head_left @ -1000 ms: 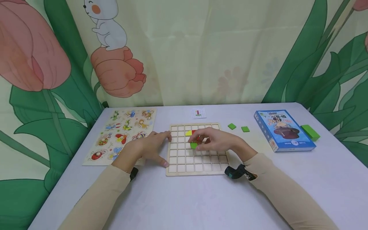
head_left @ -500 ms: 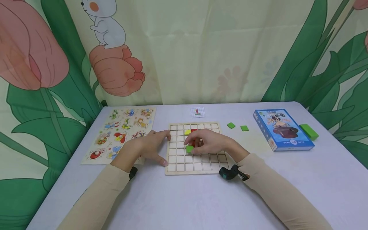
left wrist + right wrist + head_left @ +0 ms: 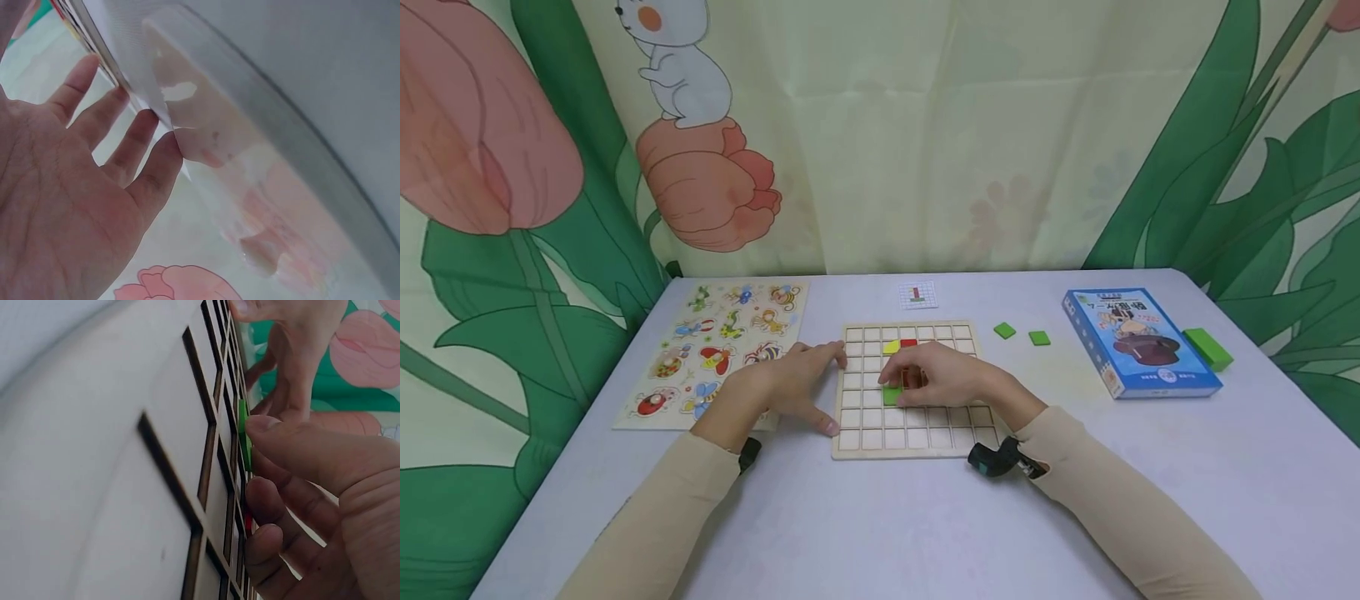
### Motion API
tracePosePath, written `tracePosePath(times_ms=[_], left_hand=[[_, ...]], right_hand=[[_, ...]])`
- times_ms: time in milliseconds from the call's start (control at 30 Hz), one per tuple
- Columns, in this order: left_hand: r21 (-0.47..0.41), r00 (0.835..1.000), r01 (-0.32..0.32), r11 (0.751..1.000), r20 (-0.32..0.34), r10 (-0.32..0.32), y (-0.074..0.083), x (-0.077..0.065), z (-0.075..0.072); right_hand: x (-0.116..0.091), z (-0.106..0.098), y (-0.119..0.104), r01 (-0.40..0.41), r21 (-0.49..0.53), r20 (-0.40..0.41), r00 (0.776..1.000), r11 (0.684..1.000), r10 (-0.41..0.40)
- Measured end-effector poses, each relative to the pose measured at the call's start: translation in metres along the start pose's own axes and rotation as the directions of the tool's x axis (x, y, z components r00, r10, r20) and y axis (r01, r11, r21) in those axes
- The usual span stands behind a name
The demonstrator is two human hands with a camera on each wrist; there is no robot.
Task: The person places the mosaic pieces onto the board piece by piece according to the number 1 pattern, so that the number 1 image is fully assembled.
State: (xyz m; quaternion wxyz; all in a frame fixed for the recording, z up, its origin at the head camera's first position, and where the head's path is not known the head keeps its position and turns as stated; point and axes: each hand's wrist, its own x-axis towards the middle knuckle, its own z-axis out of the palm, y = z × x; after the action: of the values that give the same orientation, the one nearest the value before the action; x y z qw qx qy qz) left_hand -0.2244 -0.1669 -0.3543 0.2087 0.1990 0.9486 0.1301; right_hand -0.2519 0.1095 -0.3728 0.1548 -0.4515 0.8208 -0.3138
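Note:
A wooden grid board (image 3: pixel 927 438) lies flat on the white table. My left hand (image 3: pixel 796 379) rests at its left edge, fingers and thumb spread, the tips against the frame. Over the middle of the board, my right hand (image 3: pixel 946 375) pinches a green square tile (image 3: pixel 891 397), its thumb on the tile in the right wrist view. That tile sits low at the grid. Farther up the board are a yellow tile (image 3: pixel 891 347) and a red tile (image 3: pixel 908 343); another red piece (image 3: pixel 249 523) shows behind the right fingers, mostly hidden.
Two loose green tiles (image 3: pixel 1004 331) lie right of the board. A blue box (image 3: pixel 1150 342) stands farther right, beside a green block (image 3: pixel 1208 348). Behind the board is a small pattern card (image 3: pixel 918 295). An insect picture board (image 3: pixel 677 367) lies left, partly under the left arm.
My right hand has shifted left and slightly toward me with the green tile, which now sits lower at the grid. The left hand has stayed at the board's edge.

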Motion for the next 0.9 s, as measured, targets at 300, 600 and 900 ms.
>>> tracePosePath(times_ms=[300,600,900], left_hand=[[-0.019,1.000,-0.002,1.000,-0.001,0.002,-0.003,0.001,0.002],[-0.025,1.000,0.002,1.000,0.010,-0.002,0.001,-0.001,-0.002],[-0.017,1.000,0.013,1.000,0.001,-0.013,-0.001,0.002,0.000]], right_hand=[[-0.002,-0.001,0.000,-0.045,-0.032,0.015,0.999,0.998,0.046],[-0.009,-0.005,0.000,-0.021,-0.024,0.005,1.000,0.999,0.021],[-0.017,-0.012,0.002,-0.003,-0.011,-0.043,0.999,1.000,0.003]])
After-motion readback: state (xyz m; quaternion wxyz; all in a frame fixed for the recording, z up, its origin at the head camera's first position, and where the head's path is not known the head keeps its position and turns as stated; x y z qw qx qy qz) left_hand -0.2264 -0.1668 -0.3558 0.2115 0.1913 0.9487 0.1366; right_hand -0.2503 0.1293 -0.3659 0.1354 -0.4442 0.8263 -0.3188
